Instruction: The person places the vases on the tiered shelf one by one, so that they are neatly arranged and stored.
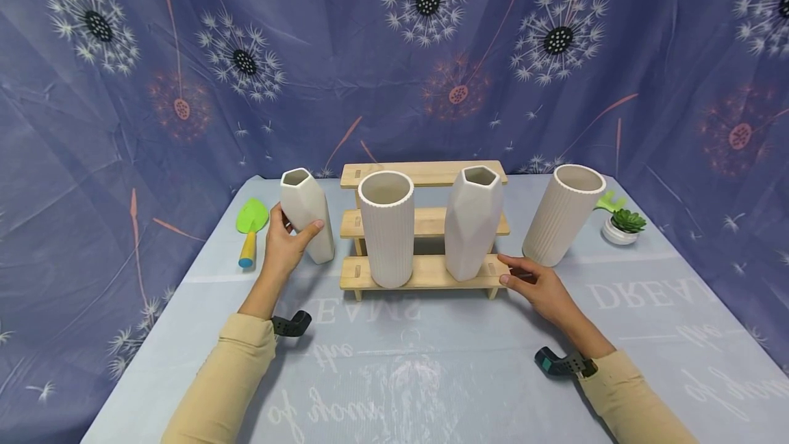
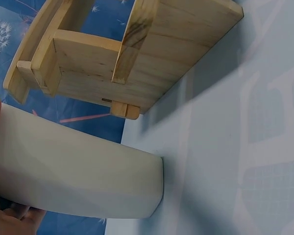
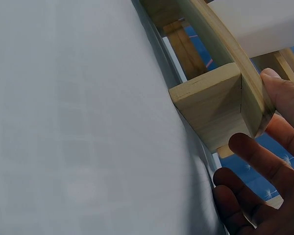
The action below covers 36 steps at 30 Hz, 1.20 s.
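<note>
While a dandelion-print backdrop point(image 1: 431, 53) rings the blue tablecloth point(image 1: 431, 362), the left hand point(image 1: 285, 242) grips an upright faceted vase point(image 1: 306, 214), mouth up; the right hand point(image 1: 542, 286), fingers relaxed, touches the wooden rack point(image 1: 425, 273).

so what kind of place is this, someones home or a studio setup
Most likely a staged tabletop set, not a lived-in room. A dandelion-print cloth backdrop hangs behind and around the table, and the props are neatly arranged: white vases on and beside a wooden step shelf, a toy trowel, a small potted succulent.

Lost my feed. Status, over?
Left hand grips faceted vase, on table beside rack. Right hand steadies rack's right end. Nothing in the way.
</note>
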{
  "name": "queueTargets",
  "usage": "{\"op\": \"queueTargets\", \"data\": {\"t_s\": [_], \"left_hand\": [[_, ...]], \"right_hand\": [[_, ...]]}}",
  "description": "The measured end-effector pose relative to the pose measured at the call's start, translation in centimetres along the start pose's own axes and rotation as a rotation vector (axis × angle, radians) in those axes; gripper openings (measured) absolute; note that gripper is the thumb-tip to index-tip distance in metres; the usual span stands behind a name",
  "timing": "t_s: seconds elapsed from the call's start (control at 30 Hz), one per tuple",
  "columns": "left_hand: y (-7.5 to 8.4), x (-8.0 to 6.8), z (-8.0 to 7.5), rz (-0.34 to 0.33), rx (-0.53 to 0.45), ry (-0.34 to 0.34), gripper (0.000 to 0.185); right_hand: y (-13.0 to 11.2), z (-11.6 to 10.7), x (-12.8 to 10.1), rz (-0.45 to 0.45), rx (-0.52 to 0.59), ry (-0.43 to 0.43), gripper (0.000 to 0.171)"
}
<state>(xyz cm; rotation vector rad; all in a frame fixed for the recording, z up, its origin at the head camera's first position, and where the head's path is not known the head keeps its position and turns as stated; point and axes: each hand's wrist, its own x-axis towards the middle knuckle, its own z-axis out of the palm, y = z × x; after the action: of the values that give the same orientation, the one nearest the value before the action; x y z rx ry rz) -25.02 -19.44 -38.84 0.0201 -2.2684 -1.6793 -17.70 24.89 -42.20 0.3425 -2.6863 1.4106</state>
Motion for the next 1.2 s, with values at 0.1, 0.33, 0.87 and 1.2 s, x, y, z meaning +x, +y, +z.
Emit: {"op": "queueTargets", "data": {"t_s": [0.1,0.33,0.87,1.2], "left_hand": [[-0.2,0.1,-0.1,-0.002,0.009,-0.001,0.085],[-0.3,0.2,-0.1,-0.012,0.004,0.008,0.085],[3.0,-1.2,-0.2,-0.042,-0.004,0.002,0.08],[0.7,0.0,-0.1,-0.016,-0.032,0.048,0.081]], "right_hand": [[0.0,0.0,0.0,-0.003,0.001,0.004,0.045],[0.3,0.0,0.0,-0.018,0.018,0.007,0.044],[0.2,0.0,0.1,-0.004,-0.004,0.007,0.045],[0.2,0.0,0.0,0.003,0.003,0.004,0.045]]}}
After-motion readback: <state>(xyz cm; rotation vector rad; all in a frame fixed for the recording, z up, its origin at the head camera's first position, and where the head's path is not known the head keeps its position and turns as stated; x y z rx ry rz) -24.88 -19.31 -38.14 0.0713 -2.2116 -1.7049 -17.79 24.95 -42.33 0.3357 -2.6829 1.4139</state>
